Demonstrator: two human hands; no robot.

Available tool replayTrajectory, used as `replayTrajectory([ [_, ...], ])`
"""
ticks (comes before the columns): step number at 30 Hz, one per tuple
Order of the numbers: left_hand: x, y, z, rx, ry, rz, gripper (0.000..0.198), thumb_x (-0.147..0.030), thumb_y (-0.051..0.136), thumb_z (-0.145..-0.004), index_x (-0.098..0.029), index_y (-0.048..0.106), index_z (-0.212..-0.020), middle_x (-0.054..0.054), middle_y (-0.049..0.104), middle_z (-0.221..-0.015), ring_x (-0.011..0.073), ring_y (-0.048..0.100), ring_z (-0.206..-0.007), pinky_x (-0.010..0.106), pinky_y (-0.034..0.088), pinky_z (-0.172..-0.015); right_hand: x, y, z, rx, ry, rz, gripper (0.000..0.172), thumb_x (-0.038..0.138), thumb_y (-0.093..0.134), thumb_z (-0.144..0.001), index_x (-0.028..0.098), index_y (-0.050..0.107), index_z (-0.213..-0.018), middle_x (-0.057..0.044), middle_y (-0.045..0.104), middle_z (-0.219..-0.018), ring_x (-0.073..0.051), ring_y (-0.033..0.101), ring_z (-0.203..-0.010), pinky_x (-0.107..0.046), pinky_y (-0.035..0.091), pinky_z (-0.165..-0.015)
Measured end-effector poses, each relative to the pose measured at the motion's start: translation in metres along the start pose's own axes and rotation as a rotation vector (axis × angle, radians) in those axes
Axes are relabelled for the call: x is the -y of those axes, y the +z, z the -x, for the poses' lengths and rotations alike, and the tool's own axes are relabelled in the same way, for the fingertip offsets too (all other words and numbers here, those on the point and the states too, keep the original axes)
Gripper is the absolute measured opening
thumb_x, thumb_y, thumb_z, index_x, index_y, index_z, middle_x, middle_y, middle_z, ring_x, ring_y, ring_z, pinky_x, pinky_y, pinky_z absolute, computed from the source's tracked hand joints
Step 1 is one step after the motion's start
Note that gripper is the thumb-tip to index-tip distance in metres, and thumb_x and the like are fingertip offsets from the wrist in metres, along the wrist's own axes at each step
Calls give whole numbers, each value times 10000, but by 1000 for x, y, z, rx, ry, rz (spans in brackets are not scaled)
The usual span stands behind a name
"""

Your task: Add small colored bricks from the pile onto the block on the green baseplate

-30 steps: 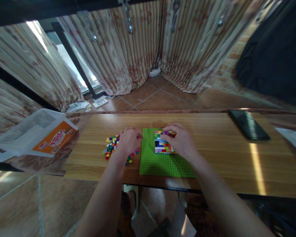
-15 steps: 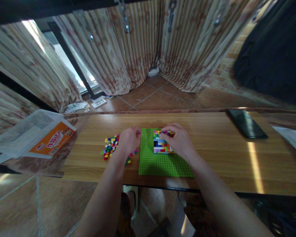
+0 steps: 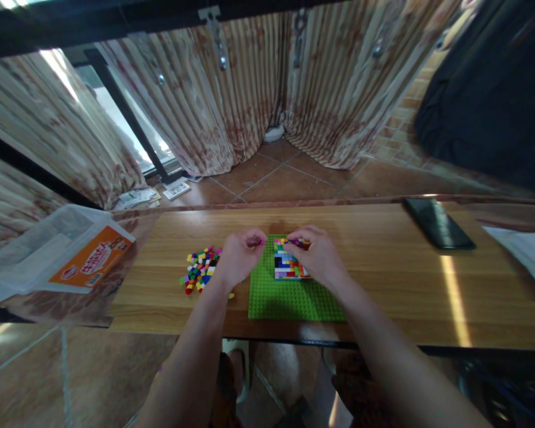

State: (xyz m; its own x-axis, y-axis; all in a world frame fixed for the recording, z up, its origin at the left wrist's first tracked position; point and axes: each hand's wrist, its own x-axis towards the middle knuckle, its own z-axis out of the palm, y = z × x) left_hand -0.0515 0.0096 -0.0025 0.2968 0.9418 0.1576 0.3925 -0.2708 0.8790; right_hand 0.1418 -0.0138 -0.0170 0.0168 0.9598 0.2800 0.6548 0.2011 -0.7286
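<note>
A small pink toy brick [image 3: 263, 242] is pinched between thumb and finger of my left hand [image 3: 242, 254], which hovers over the left part of the green baseplate [image 3: 289, 302]. On the plate stands a low, many-coloured brick build [image 3: 285, 268] with blue, white, red and orange rows. My right hand [image 3: 317, 252] curls over the build's right side, fingers and thumb gripping near its far edge. That hand hides much of the right half of the build. Left of the plate lies a pile of loose toy bricks [image 3: 200, 267], partly covered by my left wrist.
A clear plastic tub [image 3: 40, 238] with an orange label stands at the left. A dark phone [image 3: 439, 223] lies on the wooden table [image 3: 383, 285] at the right, with white paper [image 3: 524, 249] beyond it. Striped curtains hang behind the table.
My left hand has moved right from beside the plate to above its left part, carrying the pink brick towards the build. The right hand stays at the build. The view has shifted slightly.
</note>
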Motion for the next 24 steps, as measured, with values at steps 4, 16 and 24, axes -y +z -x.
replayTrajectory([
  [4, -3, 4, 1, 25, 26, 28, 95, -113, 568, -767, -153, 654, -770, 17, 702, -752, 140, 667, -730, 267, 543, -767, -3, 0, 0, -43, -7, -54, 129, 309, 656, -822, 210, 739, -815, -65, 721, -898, -210, 642, -864, -348, 479, -814],
  [16, -9, 8, 5, 40, 134, -54, 135, -113, 596, -827, -177, 710, -795, 28, 733, -844, 151, 679, -813, 283, 526, -819, -2, 1, -1, -112, 9, -97, 232, 293, 546, -886, 197, 718, -764, -39, 691, -778, -182, 634, -755, -309, 462, -725],
  [24, -7, 23, 5, -6, 179, -81, 170, -53, 622, -796, -185, 726, -770, 25, 727, -816, 151, 674, -798, 280, 518, -794, -2, -1, -1, -90, -17, -87, 231, 268, 542, -885, 188, 720, -762, -56, 699, -796, -191, 642, -785, -317, 463, -750],
])
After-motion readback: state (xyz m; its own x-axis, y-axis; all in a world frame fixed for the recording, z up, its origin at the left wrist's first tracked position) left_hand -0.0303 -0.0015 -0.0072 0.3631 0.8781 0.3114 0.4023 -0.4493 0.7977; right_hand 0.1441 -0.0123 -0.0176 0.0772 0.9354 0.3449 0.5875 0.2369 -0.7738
